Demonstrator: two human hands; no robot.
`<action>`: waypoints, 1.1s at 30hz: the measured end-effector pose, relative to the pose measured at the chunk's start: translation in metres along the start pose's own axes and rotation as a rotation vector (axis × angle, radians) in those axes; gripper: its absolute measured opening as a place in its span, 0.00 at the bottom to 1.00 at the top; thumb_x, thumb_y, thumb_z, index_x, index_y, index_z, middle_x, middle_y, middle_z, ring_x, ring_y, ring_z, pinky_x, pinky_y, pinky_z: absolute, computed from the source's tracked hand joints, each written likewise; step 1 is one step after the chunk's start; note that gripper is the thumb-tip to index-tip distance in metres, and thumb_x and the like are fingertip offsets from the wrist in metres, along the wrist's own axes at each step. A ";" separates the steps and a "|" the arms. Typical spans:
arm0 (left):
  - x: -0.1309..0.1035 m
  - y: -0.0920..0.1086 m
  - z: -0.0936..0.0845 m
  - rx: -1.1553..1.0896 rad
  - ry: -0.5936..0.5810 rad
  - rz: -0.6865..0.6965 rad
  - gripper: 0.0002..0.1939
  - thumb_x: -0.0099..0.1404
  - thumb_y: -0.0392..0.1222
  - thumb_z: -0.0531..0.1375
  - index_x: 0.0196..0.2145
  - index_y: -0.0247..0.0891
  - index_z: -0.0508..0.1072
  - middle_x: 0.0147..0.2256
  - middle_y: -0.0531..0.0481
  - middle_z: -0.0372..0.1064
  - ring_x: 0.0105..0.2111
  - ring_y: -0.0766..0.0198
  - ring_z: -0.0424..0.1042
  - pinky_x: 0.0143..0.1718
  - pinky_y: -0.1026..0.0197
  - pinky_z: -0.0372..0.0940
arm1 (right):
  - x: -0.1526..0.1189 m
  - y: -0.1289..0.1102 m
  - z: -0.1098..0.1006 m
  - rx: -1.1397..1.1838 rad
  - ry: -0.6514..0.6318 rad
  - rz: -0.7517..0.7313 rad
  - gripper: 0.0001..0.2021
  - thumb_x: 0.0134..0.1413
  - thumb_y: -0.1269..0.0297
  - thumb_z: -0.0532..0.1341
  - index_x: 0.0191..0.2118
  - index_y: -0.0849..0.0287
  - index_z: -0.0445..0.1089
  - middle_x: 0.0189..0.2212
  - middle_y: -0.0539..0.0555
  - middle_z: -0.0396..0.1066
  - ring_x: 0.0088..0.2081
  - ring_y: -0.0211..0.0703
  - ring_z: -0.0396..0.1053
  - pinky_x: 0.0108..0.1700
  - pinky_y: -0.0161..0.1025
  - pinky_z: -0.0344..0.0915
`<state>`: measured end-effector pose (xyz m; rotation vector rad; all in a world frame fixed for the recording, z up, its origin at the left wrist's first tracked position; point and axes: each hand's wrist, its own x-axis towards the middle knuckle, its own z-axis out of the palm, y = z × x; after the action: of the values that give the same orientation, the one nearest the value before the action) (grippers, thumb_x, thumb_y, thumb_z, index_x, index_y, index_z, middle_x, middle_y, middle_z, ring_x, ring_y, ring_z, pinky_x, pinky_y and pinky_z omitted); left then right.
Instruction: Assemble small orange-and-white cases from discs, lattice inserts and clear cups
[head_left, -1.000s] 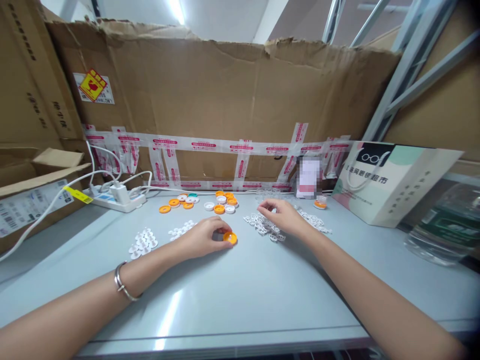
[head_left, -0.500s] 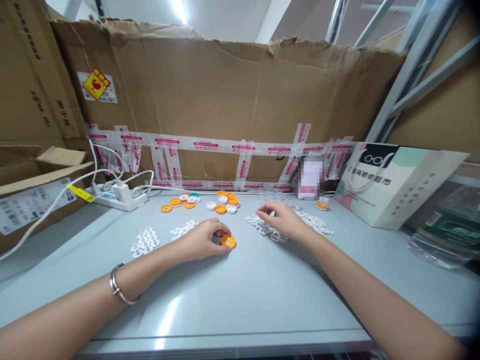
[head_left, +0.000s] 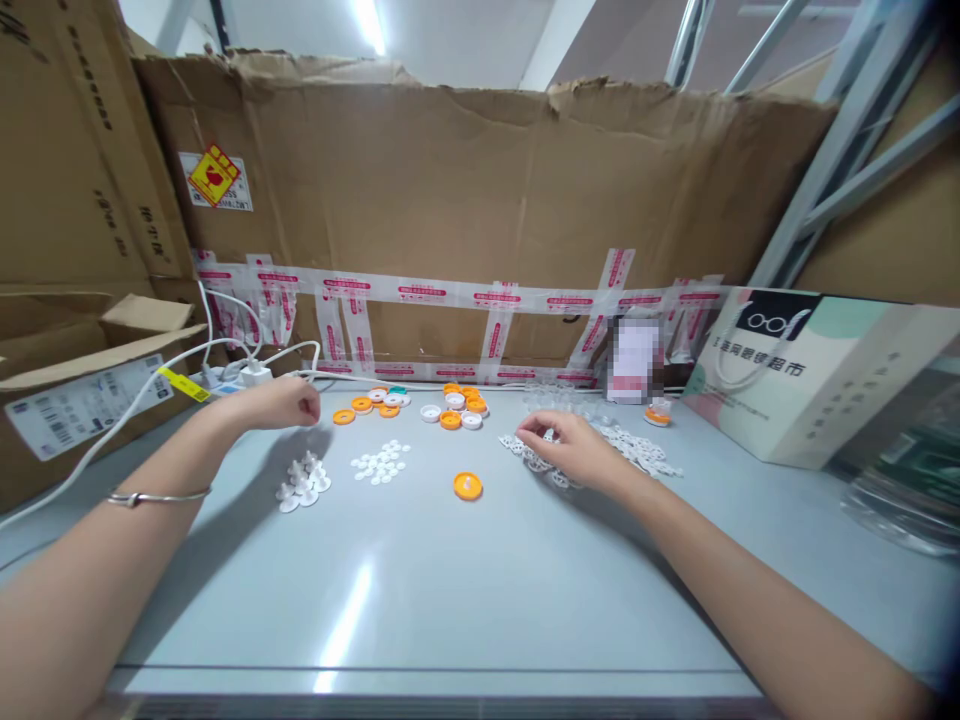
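Fingers of the right hand are bent toward the thumb, tips close together over the white lattice bits; whether they pinch one, I cannot tell. Those of the left hand are curled in, and nothing shows in their grip, though the inside is hidden.

Between the two hands, apart from both, the orange cup sits on the table, hollow side up, with something small and pale at its middle. It probably stands there so that either hand can get to it. Around it the parts lie mostly by kind, likely to make picking quick: pegs and discs to the left, rings and more cups behind, clear pieces beyond the right hand.

The left forearm rises from the lower left corner, wrist raised, its hand hanging just beyond the pegs. The right forearm slants in from the lower right, lower, palm down.

Farther back stand a carton and a bag.
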<state>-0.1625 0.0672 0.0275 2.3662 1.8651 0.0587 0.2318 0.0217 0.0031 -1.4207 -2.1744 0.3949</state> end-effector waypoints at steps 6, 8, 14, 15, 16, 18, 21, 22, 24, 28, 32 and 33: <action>0.007 -0.017 0.012 -0.060 -0.124 0.024 0.12 0.47 0.44 0.56 0.28 0.39 0.75 0.31 0.50 0.74 0.32 0.61 0.70 0.31 0.67 0.60 | -0.003 -0.001 0.001 0.047 -0.058 -0.041 0.13 0.54 0.57 0.53 0.34 0.58 0.70 0.33 0.51 0.71 0.35 0.39 0.66 0.34 0.35 0.59; 0.007 -0.014 0.012 -0.067 -0.129 0.023 0.12 0.47 0.45 0.56 0.28 0.38 0.74 0.31 0.49 0.74 0.32 0.60 0.70 0.31 0.67 0.60 | -0.007 -0.005 0.003 0.086 -0.100 -0.065 0.13 0.54 0.55 0.53 0.35 0.57 0.70 0.35 0.52 0.71 0.36 0.39 0.66 0.35 0.35 0.59; 0.010 -0.011 0.015 -0.061 -0.126 0.008 0.11 0.44 0.45 0.57 0.26 0.38 0.73 0.30 0.50 0.74 0.32 0.60 0.70 0.31 0.66 0.60 | -0.016 -0.017 0.021 0.148 -0.235 -0.142 0.20 0.43 0.50 0.62 0.42 0.56 0.67 0.38 0.53 0.67 0.38 0.41 0.64 0.39 0.37 0.61; 0.011 -0.011 0.016 -0.060 -0.126 0.006 0.11 0.44 0.45 0.57 0.26 0.38 0.73 0.29 0.50 0.74 0.31 0.60 0.70 0.31 0.66 0.60 | -0.017 -0.019 0.024 0.144 -0.250 -0.148 0.21 0.42 0.50 0.63 0.42 0.56 0.67 0.38 0.53 0.66 0.38 0.41 0.64 0.39 0.37 0.61; 0.011 -0.012 0.016 -0.059 -0.126 0.002 0.11 0.44 0.44 0.56 0.25 0.38 0.73 0.29 0.50 0.74 0.31 0.60 0.70 0.31 0.66 0.60 | -0.017 -0.019 0.027 0.137 -0.257 -0.151 0.22 0.41 0.50 0.63 0.42 0.56 0.66 0.38 0.53 0.65 0.38 0.41 0.63 0.39 0.37 0.61; 0.012 -0.012 0.017 -0.057 -0.121 -0.006 0.10 0.44 0.44 0.56 0.24 0.38 0.74 0.28 0.50 0.73 0.30 0.60 0.70 0.29 0.66 0.60 | -0.017 -0.020 0.033 0.123 -0.250 -0.151 0.21 0.41 0.52 0.64 0.42 0.56 0.66 0.37 0.52 0.64 0.37 0.40 0.63 0.40 0.37 0.61; 0.013 -0.011 0.018 -0.058 -0.109 -0.017 0.11 0.44 0.43 0.55 0.24 0.38 0.74 0.26 0.50 0.73 0.28 0.60 0.70 0.27 0.66 0.59 | -0.015 -0.018 0.039 0.118 -0.215 -0.162 0.17 0.43 0.54 0.63 0.40 0.56 0.66 0.37 0.52 0.63 0.37 0.39 0.62 0.40 0.36 0.61; 0.013 -0.010 0.018 -0.060 -0.104 -0.019 0.11 0.44 0.43 0.55 0.24 0.38 0.74 0.25 0.50 0.73 0.28 0.61 0.70 0.27 0.66 0.59 | -0.015 -0.017 0.041 0.120 -0.205 -0.168 0.17 0.43 0.55 0.63 0.39 0.56 0.66 0.36 0.52 0.63 0.37 0.38 0.62 0.40 0.36 0.61; 0.012 -0.007 0.018 -0.065 -0.094 -0.019 0.11 0.44 0.43 0.55 0.23 0.38 0.74 0.24 0.51 0.73 0.27 0.61 0.70 0.26 0.66 0.59 | -0.014 -0.016 0.044 0.126 -0.192 -0.186 0.15 0.44 0.55 0.63 0.39 0.56 0.67 0.36 0.52 0.62 0.36 0.38 0.62 0.40 0.36 0.60; 0.011 -0.004 0.016 -0.070 -0.062 -0.017 0.10 0.43 0.42 0.55 0.22 0.37 0.74 0.23 0.52 0.72 0.26 0.62 0.70 0.25 0.67 0.59 | -0.013 -0.015 0.048 0.135 -0.183 -0.200 0.14 0.45 0.55 0.62 0.38 0.54 0.68 0.35 0.51 0.62 0.35 0.38 0.62 0.39 0.36 0.60; 0.008 0.000 0.008 -0.081 -0.012 0.001 0.10 0.44 0.42 0.55 0.24 0.37 0.74 0.24 0.52 0.73 0.27 0.62 0.70 0.27 0.68 0.60 | -0.010 -0.017 0.050 0.136 -0.150 -0.179 0.14 0.46 0.55 0.61 0.39 0.55 0.69 0.34 0.52 0.63 0.35 0.38 0.62 0.38 0.36 0.60; 0.006 0.005 0.006 -0.085 0.001 0.012 0.10 0.45 0.42 0.56 0.25 0.38 0.74 0.26 0.52 0.73 0.28 0.62 0.70 0.28 0.68 0.60 | -0.009 -0.018 0.050 0.133 -0.140 -0.168 0.14 0.46 0.55 0.61 0.38 0.56 0.69 0.34 0.52 0.63 0.35 0.38 0.62 0.38 0.36 0.60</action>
<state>-0.1556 0.0718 0.0221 2.3217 1.8113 0.1376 0.1932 0.0075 -0.0319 -1.1605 -2.3113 0.5803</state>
